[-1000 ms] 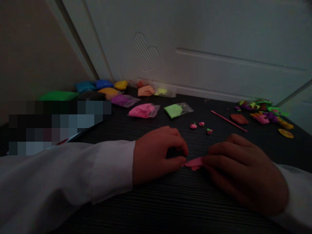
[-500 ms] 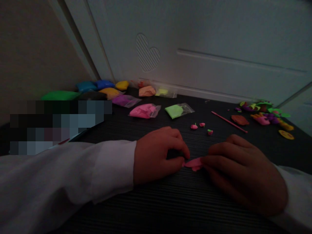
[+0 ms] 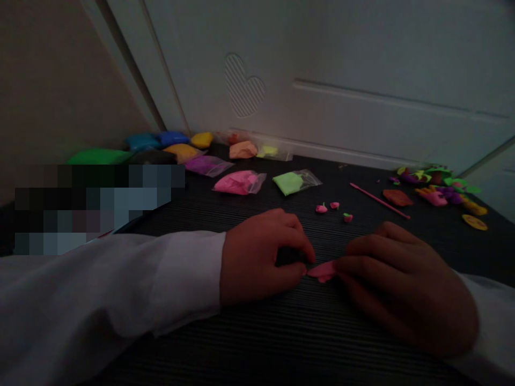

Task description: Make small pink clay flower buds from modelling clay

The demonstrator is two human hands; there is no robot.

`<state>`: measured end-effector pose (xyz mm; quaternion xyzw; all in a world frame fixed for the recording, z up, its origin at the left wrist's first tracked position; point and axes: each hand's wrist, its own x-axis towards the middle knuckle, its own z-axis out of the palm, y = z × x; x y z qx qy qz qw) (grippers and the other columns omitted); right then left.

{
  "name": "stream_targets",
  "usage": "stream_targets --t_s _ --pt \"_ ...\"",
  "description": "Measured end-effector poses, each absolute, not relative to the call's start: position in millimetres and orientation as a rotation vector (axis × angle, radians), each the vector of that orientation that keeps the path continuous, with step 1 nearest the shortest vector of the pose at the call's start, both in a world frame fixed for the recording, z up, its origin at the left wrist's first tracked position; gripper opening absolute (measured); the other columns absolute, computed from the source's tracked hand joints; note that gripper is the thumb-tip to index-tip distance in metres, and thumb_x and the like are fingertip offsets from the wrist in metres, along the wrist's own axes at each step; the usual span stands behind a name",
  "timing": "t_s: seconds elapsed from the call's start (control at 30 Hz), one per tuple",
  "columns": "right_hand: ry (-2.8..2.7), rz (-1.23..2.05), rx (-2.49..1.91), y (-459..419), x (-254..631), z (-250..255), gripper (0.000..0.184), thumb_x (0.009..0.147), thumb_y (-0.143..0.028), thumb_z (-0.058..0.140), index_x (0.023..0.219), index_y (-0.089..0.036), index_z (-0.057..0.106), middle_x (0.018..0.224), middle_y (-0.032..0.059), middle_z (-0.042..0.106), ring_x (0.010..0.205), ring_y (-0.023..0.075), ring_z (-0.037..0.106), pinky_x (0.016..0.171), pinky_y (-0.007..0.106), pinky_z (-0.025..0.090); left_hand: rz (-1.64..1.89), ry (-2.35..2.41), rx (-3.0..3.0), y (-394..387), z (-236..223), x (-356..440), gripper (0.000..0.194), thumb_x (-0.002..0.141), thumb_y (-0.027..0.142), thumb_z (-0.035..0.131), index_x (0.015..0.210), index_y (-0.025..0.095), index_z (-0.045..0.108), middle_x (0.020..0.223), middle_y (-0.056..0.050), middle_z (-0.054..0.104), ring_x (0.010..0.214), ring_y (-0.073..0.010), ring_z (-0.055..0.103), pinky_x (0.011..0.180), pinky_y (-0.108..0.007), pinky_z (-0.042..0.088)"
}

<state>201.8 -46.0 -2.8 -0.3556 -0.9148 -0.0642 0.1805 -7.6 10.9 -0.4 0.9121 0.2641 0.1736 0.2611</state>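
My right hand [image 3: 406, 284] pinches a flattened, soft piece of pink modelling clay [image 3: 322, 271] low over the dark table. The clay's pointed end faces left, and a ragged flap hangs from its underside. Just left of that tip is my left hand [image 3: 265, 257], thumb and forefinger drawn close together in a pinch. A tiny pink bit of clay shows at the left thumb's tip, a small gap away from the larger piece. Beyond the hands lie three little pink clay buds [image 3: 321, 208] with green tips.
A pink stick [image 3: 380, 201] and a reddish-brown flat lump [image 3: 397, 197] lie behind my right hand. Colourful clay shapes [image 3: 436, 195] cluster at far right. Bags of pink [image 3: 233, 183] and light green clay [image 3: 288, 183] lie ahead, several others behind. A white panel [image 3: 362, 69] stands at the back.
My left fingertips and the pink clay's tip have come apart, leaving a small gap. My right hand has shifted very slightly right with the clay.
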Motion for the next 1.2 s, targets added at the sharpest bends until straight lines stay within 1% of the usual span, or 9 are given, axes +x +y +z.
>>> stream_targets --t_s 0.33,0.77,0.97,1.2 --pt "-2.609 -0.177 -0.986 -45.8 201.2 -1.7 0.018 0.079 -0.017 0.050 0.095 -0.017 0.058 0.083 0.0046 0.058 0.066 0.0156 0.048 0.060 0.033 0.033 0.456 0.717 2.472 12.0 0.5 -6.8 0.013 0.071 0.015 0.059 0.082 0.017 0.065 0.081 -0.001 0.055 0.080 -0.0139 0.049 0.072 -0.026 0.035" --pt "-2.603 -0.209 -0.988 -46.2 203.5 -2.9 0.018 0.080 -0.018 0.051 0.097 -0.018 0.057 0.084 0.0041 0.059 0.067 0.0152 0.049 0.059 0.032 0.035 0.449 0.706 2.451 12.4 1.6 -8.0 0.013 0.072 0.017 0.058 0.082 0.020 0.065 0.081 0.001 0.056 0.081 -0.0133 0.050 0.073 -0.025 0.036" --pt "-2.568 -0.188 -0.969 -46.3 205.0 -3.1 0.020 0.079 -0.016 0.053 0.098 -0.018 0.056 0.084 0.0043 0.058 0.066 0.0145 0.049 0.058 0.032 0.035 0.472 0.700 2.391 14.4 2.4 -9.2 0.017 0.074 0.015 0.053 0.082 0.018 0.067 0.081 0.000 0.055 0.080 -0.0123 0.050 0.073 -0.024 0.036" --pt "-2.569 -0.196 -0.975 -45.0 206.3 -4.1 0.019 0.080 -0.017 0.052 0.098 -0.018 0.056 0.085 0.0046 0.058 0.067 0.0142 0.049 0.059 0.031 0.035 0.455 0.697 2.411 14.4 0.7 -8.6 0.018 0.070 0.015 0.057 0.084 0.019 0.067 0.083 0.000 0.056 0.082 -0.0137 0.050 0.074 -0.026 0.037"
